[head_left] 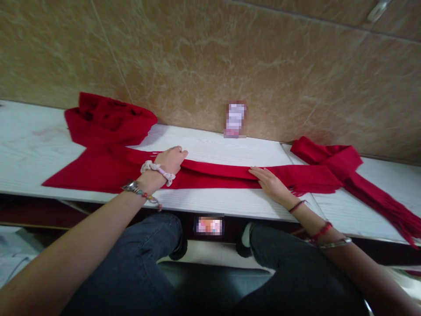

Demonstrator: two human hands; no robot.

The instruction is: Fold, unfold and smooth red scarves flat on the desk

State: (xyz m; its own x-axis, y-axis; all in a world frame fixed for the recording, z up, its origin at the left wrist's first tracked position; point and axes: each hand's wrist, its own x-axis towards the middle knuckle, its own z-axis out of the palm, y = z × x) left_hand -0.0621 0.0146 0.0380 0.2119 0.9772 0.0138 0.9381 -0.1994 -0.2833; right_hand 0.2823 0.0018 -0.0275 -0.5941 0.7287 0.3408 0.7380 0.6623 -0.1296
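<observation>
A long red knitted scarf with a fringed end (210,172) is stretched lengthwise along the white wood-grain shelf top (213,202), its left portion fanned out flat and its middle folded into a narrow band. The left hand (171,160) is laid on the scarf with the fingers curled down over the cloth; whether a fold is pinched under them cannot be told. The right hand (271,183) is pressed flat, fingers together and extended, on the band near its fringed end. For a clean fold, the band would best be kept taut between the two hands and the long edges kept in line with the shelf's front edge, the palms being slid rather than lifted. A bunched heap of red cloth (110,118) is piled at the back left against the brown marbled wall tiles (210,57), and it appears joined to the fanned part. A second red fringed scarf (358,180) is draped at the right, just beside the fringe, so little room is left there. The shelf is shallow; open surface is found behind the band and at far left
</observation>
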